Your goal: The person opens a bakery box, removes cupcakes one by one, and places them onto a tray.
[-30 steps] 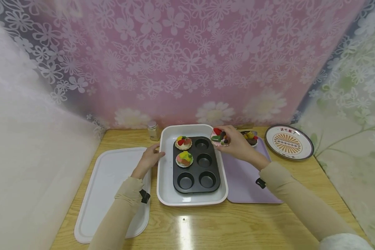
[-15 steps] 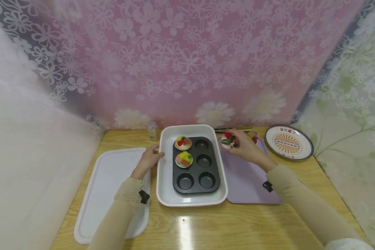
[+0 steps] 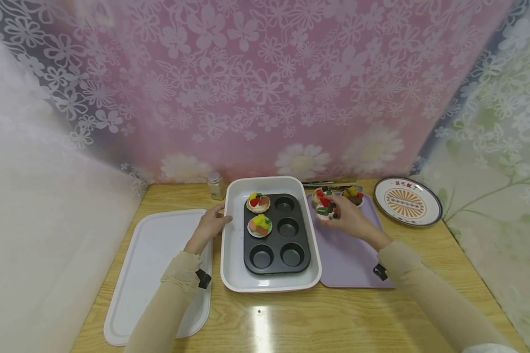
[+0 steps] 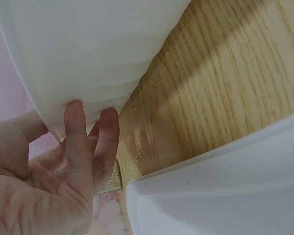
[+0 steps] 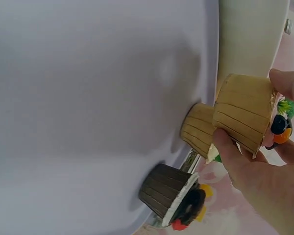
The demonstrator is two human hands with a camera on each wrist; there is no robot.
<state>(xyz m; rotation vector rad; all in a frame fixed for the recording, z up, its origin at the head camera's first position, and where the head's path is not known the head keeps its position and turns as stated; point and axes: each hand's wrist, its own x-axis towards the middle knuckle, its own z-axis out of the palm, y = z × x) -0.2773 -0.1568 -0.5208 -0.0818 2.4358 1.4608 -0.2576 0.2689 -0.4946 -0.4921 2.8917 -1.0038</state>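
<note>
Already, two holes of the black muffin tin [image 3: 277,240] had cakes in them: a cream cake [image 3: 258,203] at its far left and a yellow-topped cake [image 3: 259,225] at its middle left. The other four holes were bare. To the right of the tin, the right hand [image 3: 349,218] pinched a pink cake [image 3: 327,212] between its thumb and fingers, by the far end of a purple tray [image 3: 349,260]. I could not tell if the cake's bottom touched the tray. Just behind it stood a tan-cup cake [image 3: 321,192], and a dark cake [image 3: 353,197] stood farther right from the tin. To the left of the tin, the left hand [image 3: 209,226] held the rim of the white tub [image 3: 233,255] around it, thumb over the edge and fingers on the outside wall. So the job looked part done: two cakes sat in the tin, two stood on the tray, and the pink one probably had to be let go.
</note>
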